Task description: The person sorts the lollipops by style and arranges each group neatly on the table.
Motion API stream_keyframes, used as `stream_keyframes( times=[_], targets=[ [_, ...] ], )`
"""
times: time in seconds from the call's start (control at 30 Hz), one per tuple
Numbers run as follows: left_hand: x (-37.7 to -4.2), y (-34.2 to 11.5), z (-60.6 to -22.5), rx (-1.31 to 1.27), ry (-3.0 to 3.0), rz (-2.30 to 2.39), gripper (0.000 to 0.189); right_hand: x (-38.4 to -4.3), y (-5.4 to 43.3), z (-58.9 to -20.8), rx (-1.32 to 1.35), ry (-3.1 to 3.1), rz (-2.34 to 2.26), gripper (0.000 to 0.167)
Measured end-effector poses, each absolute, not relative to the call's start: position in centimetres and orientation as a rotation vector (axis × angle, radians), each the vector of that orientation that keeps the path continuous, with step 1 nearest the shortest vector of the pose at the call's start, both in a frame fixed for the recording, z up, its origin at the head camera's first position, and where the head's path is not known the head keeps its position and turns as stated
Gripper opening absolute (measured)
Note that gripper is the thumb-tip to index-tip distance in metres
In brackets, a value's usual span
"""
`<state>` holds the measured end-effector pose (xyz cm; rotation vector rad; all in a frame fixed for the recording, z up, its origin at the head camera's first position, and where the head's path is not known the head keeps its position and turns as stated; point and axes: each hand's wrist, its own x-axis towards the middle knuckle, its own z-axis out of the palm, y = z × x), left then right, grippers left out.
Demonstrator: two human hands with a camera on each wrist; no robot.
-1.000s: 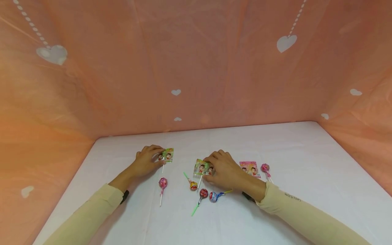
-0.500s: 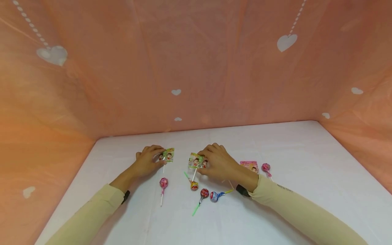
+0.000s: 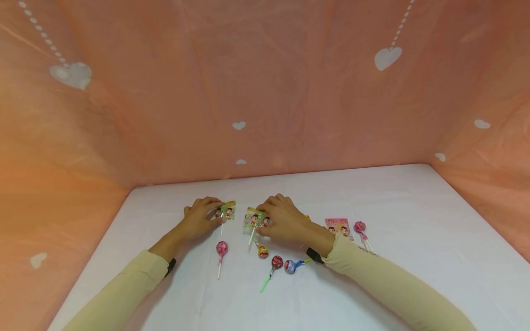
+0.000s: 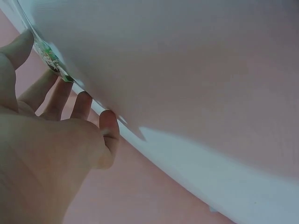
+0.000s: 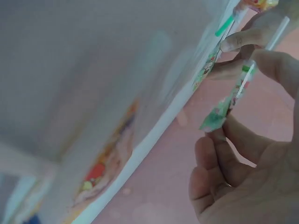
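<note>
My left hand (image 3: 200, 219) pinches the edge of a flat lollipop in a green printed wrapper (image 3: 230, 211), its white stick pointing toward me. In the left wrist view that wrapper (image 4: 49, 56) lies between thumb and fingers, low at the table surface. A matching green-wrapped flat lollipop (image 3: 251, 218) is pinched by my right hand (image 3: 283, 220), just right of the first one. The right wrist view shows this second lollipop (image 5: 236, 93) raised off the table, held between thumb and fingers. Below the left hand lies a round pink lollipop (image 3: 221, 248) with a white stick.
Nearest the right hand lie round lollipops: yellow (image 3: 262, 251), red (image 3: 277, 262) and blue (image 3: 290, 266). Farther right are a pink flat packet (image 3: 337, 225) and another round pink lollipop (image 3: 360, 227). An orange-yellow wrapper (image 3: 308, 218) is mostly hidden behind the right hand. Orange cloth (image 3: 273, 115) walls the white table.
My right hand has moved left with its green-wrapped lollipop, lifting it and bringing it close to the other one. The left hand has stayed in place on its lollipop.
</note>
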<state>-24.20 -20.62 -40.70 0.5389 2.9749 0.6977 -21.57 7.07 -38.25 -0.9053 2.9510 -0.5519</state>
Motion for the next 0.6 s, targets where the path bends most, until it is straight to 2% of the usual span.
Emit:
stream_keyframes(
  times=[0.6],
  targets=[
    [-24.1, -20.4, -40.7, 0.543, 2.983, 0.695, 0.052, -20.5, 6.3, -38.3, -0.859, 2.946, -0.543, 0.061]
  ],
)
